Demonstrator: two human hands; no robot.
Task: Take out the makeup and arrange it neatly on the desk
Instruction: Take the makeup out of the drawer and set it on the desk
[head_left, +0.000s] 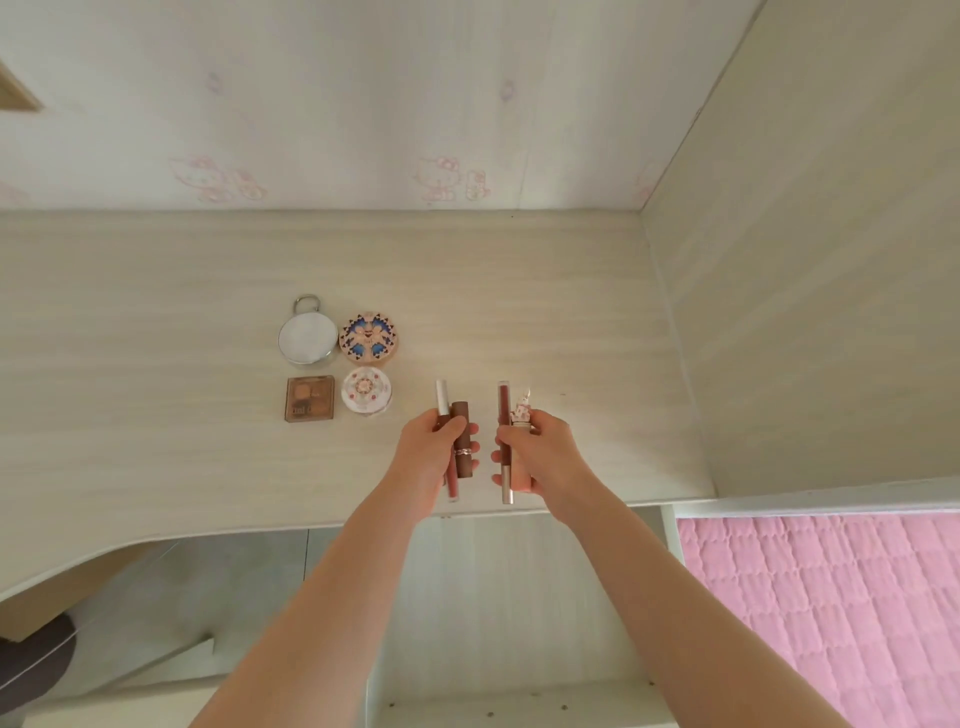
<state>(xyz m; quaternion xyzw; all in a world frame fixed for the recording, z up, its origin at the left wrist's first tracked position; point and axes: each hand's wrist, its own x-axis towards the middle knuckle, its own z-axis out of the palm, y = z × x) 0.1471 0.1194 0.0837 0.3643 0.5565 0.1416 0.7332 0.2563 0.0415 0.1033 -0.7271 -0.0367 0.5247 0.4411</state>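
Matt pale wood-grain desk (156, 467); glossy round metal tin (307, 339); quilted pink cloth bedcover (831, 597).

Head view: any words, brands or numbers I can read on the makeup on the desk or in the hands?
Square brown eyeshadow palette: pale lettering on the lid, too blurred to read.
Round silver tin, blue-patterned round compact, white floral round compact: no text visible.
Lip tubes in the left hand and right hand: no lettering legible.
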